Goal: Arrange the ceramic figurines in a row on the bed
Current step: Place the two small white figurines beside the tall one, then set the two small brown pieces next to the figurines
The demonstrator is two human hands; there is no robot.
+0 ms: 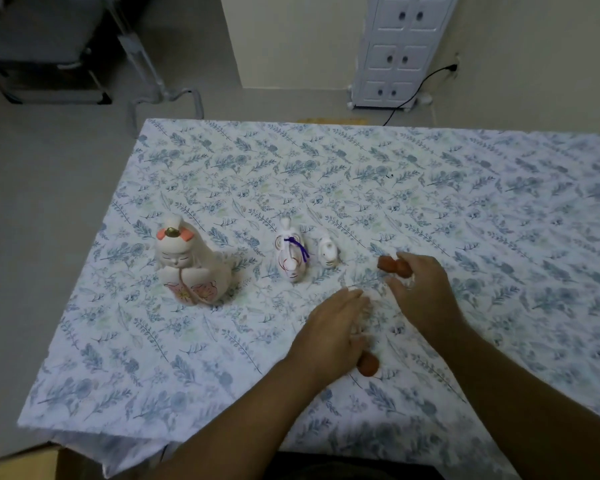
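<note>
Three white figurines stand in a row on the floral bed sheet: a large doll figurine at the left, a rabbit with a purple cord, and a tiny rabbit. To their right, my right hand grips a small figurine with orange-red parts, holding it at the row's right end. My left hand lies over another small figurine whose orange-red part shows under my palm; the rest of it is hidden.
The bed's left edge and near-left corner drop to a grey floor. A white cabinet with a black cable stands by the far wall. A metal-framed piece of furniture sits at the far left.
</note>
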